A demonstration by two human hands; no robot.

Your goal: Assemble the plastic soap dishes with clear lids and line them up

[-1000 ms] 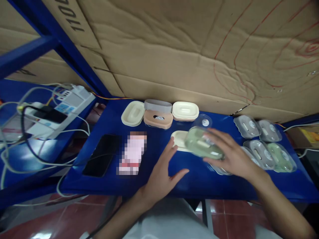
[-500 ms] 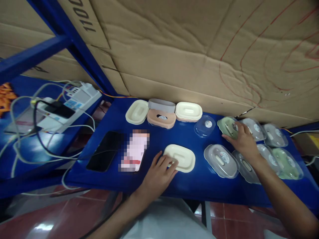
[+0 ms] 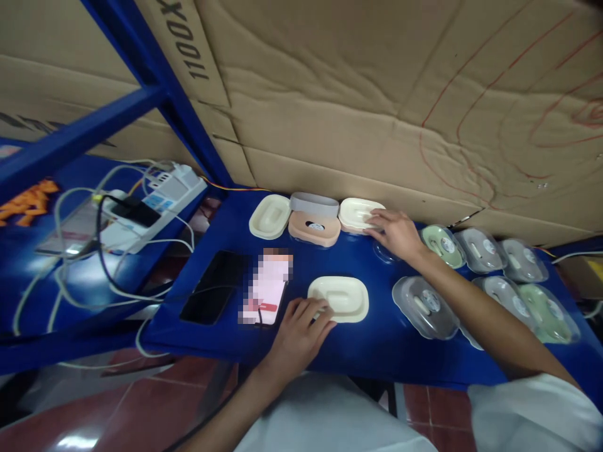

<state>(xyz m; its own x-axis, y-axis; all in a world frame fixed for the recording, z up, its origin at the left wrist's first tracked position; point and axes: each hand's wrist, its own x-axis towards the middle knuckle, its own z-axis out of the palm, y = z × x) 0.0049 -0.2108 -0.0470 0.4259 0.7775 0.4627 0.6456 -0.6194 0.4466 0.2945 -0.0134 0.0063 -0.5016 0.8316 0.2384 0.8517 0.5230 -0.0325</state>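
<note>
While the left hand (image 3: 296, 333) rests open-gripped on the near cream tray (image 3: 340, 298), the right hand (image 3: 396, 232) loosely touches the far tray (image 3: 357, 213).

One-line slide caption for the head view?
Left hand rests on a cream soap dish; right hand touches another by the cardboard.

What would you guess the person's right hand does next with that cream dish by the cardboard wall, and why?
Probably close on it and lift. The right hand already lies on the back cream dish, while the left hand touches the front cream dish.
</note>
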